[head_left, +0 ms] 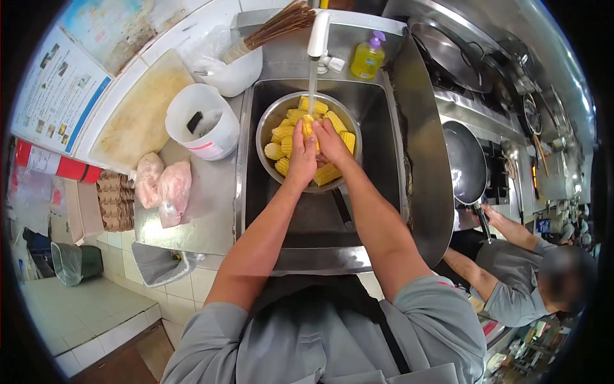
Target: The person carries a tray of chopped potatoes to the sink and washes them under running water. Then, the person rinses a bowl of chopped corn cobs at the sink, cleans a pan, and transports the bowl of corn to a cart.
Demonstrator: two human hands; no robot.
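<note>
Between my left hand point(303, 157) and my right hand point(332, 146) is a piece of corn point(308, 125), with the fingers of both hands wrapped round it. Water runs down onto it from the white faucet point(318, 35). Under my hands, a round metal bowl point(261, 142) holds several more yellow corn pieces point(337, 122). The bowl sits in the dark sink point(281, 221), and a black handle point(342, 206) sticks out below its rim. My palms hide part of the corn.
Left of the sink stand a white bucket point(220, 137) and two plastic-wrapped bundles point(175, 189). A soap bottle point(368, 59) is behind the sink; a twig brush point(272, 29) leans in a white container point(240, 73). At right, a co-worker point(511, 275) grips a wok point(465, 160).
</note>
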